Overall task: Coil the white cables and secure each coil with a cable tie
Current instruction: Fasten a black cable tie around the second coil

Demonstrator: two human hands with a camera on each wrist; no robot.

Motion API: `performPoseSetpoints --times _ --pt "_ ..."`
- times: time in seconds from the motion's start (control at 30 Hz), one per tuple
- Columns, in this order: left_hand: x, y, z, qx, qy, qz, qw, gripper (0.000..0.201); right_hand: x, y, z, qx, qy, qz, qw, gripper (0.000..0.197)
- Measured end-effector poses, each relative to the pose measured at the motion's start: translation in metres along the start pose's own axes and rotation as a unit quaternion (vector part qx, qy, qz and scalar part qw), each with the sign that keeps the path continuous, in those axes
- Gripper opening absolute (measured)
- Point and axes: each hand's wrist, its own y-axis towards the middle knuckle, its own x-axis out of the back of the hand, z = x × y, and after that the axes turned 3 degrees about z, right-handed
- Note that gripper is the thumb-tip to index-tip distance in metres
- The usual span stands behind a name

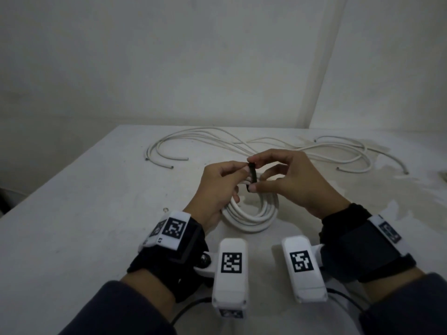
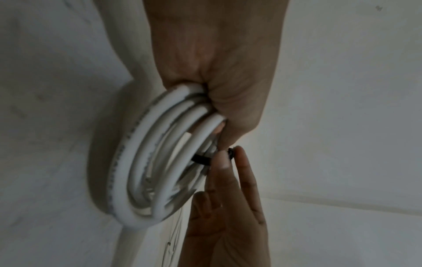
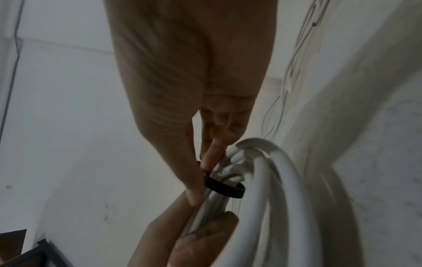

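Observation:
A coil of white cable stands tilted on the white table, its top lifted between my hands. My left hand grips the top of the coil with curled fingers. A black cable tie loops around the bundled strands there. My right hand pinches the black tie between thumb and forefinger, right against my left hand's fingertips. In the left wrist view the tie shows as a short dark band beside my right hand's fingertips.
Loose white cables sprawl across the back of the table, with more loops at the back right. Cut ends lie near the left. White walls close the back and right; the table's left edge drops off.

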Motion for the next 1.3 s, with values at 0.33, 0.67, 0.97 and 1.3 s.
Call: performPoseSetpoints --times 0.33,0.67,0.97,1.3 --pt "-0.001 -0.001 -0.002 0.038 -0.029 0.05 0.998 0.017 0.001 0.0 -0.003 0.073 -0.056 -0.026 0.995 0.029" --pt "-0.001 -0.001 -0.002 0.076 -0.083 0.062 0.992 0.013 0.002 0.004 -0.008 0.094 -0.063 -0.049 0.992 0.015" --pt "-0.003 -0.004 -0.002 0.078 -0.05 0.088 0.992 0.025 0.003 0.003 -0.007 -0.051 0.048 -0.052 0.996 0.014" --pt "-0.012 -0.003 -0.012 0.125 -0.077 0.15 0.978 0.015 0.003 0.003 -0.008 0.002 0.086 -0.227 0.97 0.016"
